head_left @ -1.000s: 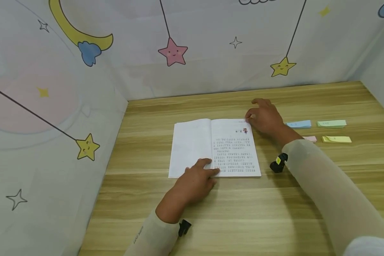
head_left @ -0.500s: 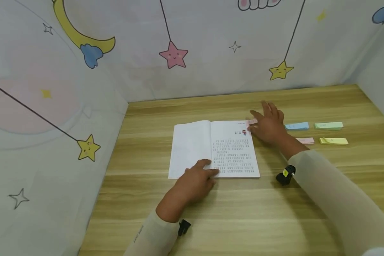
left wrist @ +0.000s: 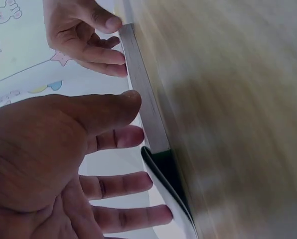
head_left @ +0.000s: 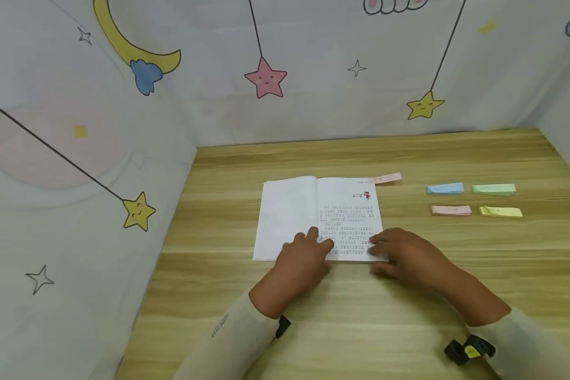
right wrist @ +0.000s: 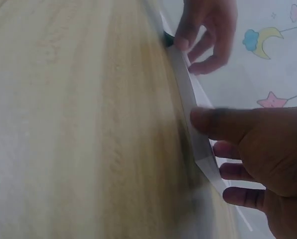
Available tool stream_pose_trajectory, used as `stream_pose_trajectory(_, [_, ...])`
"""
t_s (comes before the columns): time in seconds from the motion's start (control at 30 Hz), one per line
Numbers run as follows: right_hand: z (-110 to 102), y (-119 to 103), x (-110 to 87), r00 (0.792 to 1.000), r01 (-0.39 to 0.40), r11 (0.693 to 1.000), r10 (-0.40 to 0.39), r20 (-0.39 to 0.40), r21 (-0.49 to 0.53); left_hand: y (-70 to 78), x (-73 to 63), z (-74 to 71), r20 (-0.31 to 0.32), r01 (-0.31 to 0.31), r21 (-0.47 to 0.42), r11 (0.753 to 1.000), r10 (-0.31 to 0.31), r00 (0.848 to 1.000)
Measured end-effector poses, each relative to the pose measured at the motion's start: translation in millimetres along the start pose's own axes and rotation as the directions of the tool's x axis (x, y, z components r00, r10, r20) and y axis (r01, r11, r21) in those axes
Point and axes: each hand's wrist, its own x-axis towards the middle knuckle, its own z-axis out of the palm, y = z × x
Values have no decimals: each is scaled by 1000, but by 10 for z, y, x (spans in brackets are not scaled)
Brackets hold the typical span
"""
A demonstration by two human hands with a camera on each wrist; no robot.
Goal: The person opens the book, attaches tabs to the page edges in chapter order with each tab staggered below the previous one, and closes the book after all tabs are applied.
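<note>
An open book (head_left: 285, 211) lies on the wooden table, its left page blank and its right page printed. My left hand (head_left: 301, 261) rests near the bottom of the spine, fingers spread over the pages; in the left wrist view its thumb (left wrist: 131, 102) is at the front edge. At the lower right corner, my right hand (head_left: 408, 258) has its fingertips on the printed page and its thumb by the book's edge (right wrist: 193, 114). A pink sticky tab (head_left: 386, 178) juts out rightward from the page's upper right corner.
Right of the book lie blue (head_left: 444, 188), green (head_left: 494, 189), pink (head_left: 451, 210) and yellow (head_left: 501, 211) sticky tab pads in two rows. A white wall cloth with cartoon stars (head_left: 266, 78) borders the table's back and left side (head_left: 76, 237).
My right hand has left the pink tab at the page's top corner and come down to the book's lower right corner. The left hand stays at the bottom of the spine.
</note>
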Motion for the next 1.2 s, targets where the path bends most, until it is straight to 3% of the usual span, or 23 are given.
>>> stream_pose_trajectory(0.37, [24, -78, -3, 993, 56, 990, -68, -95, -130, 93, 109, 53, -66, 31, 98, 995, -25, 998])
stream_pose_trajectory(0.6, [26, -74, 62, 943, 126, 973, -177, -283, -192, 109, 150, 40, -151, -32, 154, 988, 55, 987])
stream_pose_trajectory(0.73, [29, -86, 68, 920, 92, 976, -158, -358, -195, 104, 161, 25, -172, -26, 154, 988, 53, 984])
stream_pose_trajectory(0.8, [29, -91, 55, 911, 66, 979, -138, -389, -193, 85, 171, 17, -236, -1, 132, 991, 32, 971])
stream_pose_trajectory(0.87, [25, -88, 29, 904, 54, 980, -130, -407, -193, 53, 182, 22, -349, 34, 102, 994, 4, 937])
stream_pose_trajectory(0.9, [21, -83, 13, 903, 60, 979, -136, -408, -193, 34, 180, 26, -420, 55, 96, 994, -9, 907])
stream_pose_trajectory(0.93, [18, -76, -7, 905, 72, 978, -146, -401, -193, 14, 177, 33, -494, 75, 91, 993, -20, 869])
stream_pose_trajectory(1.0, [16, -59, -48, 913, 96, 975, -166, -372, -200, -36, 171, 58, -641, 119, 117, 986, -17, 767])
stream_pose_trajectory(1.03, [18, -51, -68, 919, 105, 974, -173, -353, -203, -58, 158, 65, -682, 144, 138, 980, -11, 731])
stream_pose_trajectory(1.07, [20, -44, -85, 925, 113, 972, -179, -335, -207, -68, 135, 55, -681, 173, 171, 970, -11, 732])
stream_pose_trajectory(1.1, [23, -36, -101, 930, 119, 970, -183, -318, -211, -76, 118, 39, -656, 181, 208, 961, 1, 754])
stream_pose_trajectory(1.17, [31, -26, -123, 941, 123, 967, -184, -284, -221, -79, 89, -2, -546, 130, 294, 947, 54, 836])
stream_pose_trajectory(1.2, [34, -23, -130, 944, 126, 966, -187, -271, -224, -70, 76, -23, -464, 72, 318, 945, 89, 881])
